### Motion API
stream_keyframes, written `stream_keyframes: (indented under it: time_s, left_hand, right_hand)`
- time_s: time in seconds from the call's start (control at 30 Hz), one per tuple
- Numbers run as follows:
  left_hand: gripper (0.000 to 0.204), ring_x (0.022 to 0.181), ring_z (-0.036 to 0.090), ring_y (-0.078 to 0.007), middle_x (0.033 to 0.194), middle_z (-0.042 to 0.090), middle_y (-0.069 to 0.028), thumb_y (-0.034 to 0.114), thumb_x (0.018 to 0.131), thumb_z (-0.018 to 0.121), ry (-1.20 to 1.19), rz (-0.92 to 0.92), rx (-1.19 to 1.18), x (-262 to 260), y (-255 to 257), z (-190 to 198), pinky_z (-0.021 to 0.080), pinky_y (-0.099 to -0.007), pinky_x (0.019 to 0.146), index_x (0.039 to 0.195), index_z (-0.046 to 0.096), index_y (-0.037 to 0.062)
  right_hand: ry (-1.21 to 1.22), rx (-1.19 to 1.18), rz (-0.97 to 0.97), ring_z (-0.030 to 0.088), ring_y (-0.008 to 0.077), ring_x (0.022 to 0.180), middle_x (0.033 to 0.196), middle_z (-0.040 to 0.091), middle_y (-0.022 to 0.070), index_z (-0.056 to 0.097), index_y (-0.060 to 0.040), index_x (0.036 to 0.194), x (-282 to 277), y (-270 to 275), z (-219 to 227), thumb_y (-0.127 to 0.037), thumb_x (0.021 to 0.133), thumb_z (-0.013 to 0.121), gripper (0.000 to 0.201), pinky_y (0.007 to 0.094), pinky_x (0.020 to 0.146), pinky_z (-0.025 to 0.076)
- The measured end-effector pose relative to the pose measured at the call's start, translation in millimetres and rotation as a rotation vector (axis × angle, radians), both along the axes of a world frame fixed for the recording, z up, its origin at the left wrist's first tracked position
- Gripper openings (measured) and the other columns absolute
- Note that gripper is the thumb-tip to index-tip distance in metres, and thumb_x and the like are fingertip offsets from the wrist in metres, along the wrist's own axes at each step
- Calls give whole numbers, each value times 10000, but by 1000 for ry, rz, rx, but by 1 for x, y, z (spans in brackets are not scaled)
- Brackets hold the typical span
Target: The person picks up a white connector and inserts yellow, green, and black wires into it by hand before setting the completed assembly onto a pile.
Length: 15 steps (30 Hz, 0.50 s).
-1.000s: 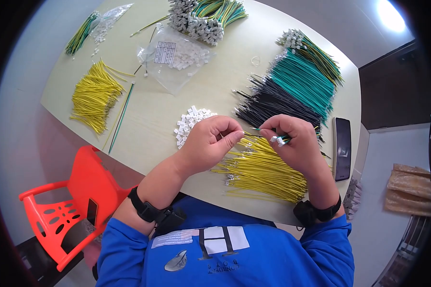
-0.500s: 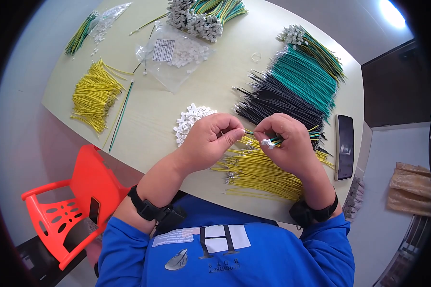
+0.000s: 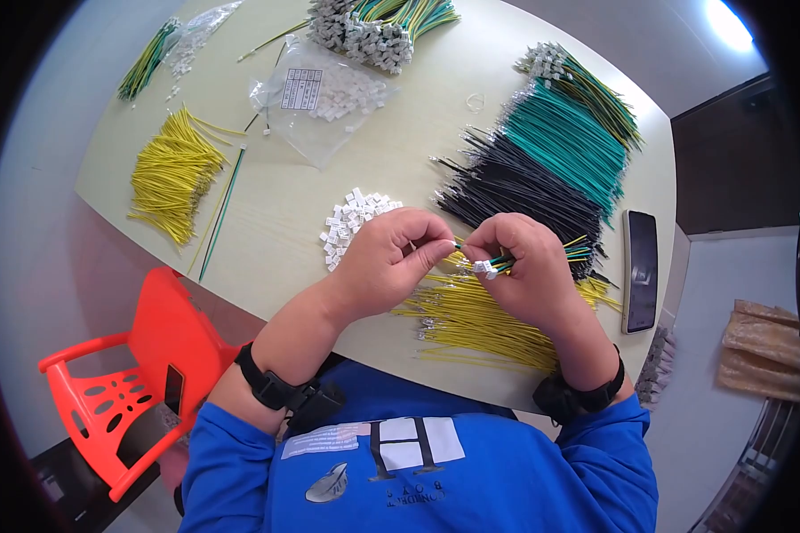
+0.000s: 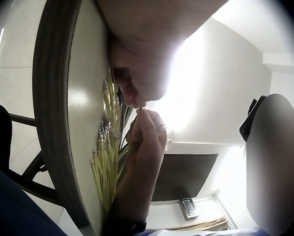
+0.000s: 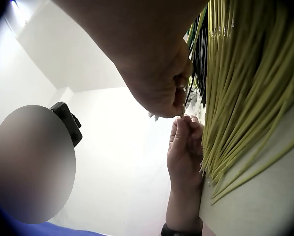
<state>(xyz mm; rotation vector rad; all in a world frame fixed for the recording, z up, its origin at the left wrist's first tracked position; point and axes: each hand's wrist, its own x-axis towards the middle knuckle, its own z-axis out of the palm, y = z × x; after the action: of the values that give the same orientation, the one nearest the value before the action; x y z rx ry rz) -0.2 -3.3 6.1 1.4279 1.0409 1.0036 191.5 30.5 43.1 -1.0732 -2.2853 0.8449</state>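
My left hand [image 3: 387, 265] pinches a small white connector housing between thumb and index finger, mostly hidden by the fingertips. Close by, my right hand [image 3: 526, 266] grips a few green, yellow and black wires [image 3: 578, 252] whose white connectors [image 3: 485, 268] poke out at the palm side. Its thumb and index finger pinch a wire end up against the left fingertips. Both hands are over a bundle of yellow wires [image 3: 489, 324]. In the right wrist view the left hand [image 5: 184, 142] meets the right fingertips. A pile of white connector housings [image 3: 351, 222] lies behind the left hand.
Black wires [image 3: 516, 182] and green wires [image 3: 569, 147] lie in rows at the right, beside a phone [image 3: 639, 271]. Farther back are a plastic bag [image 3: 307, 133] of housings and a heap of finished wires [image 3: 364, 40]. More yellow wires [image 3: 171, 178] lie left; a red chair [image 3: 173, 333] stands beside the table.
My right hand has shifted slightly left, bringing its wire end closer to the left fingertips. The connectors in its grip moved left too. My left hand has stayed almost in place.
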Motion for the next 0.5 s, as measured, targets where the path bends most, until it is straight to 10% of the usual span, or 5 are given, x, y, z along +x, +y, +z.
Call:
stream_keyframes:
  time_s: [0.5]
  left_hand:
    - [35, 654, 457, -92, 770, 536, -26, 52, 855, 612, 123, 26, 208, 1, 0, -2, 375, -222, 567, 859, 593, 22]
  right_hand:
    - [34, 22, 49, 568, 251, 685, 728, 587, 72, 558, -34, 755, 0, 1, -6, 65, 636, 586, 158, 328, 619, 444]
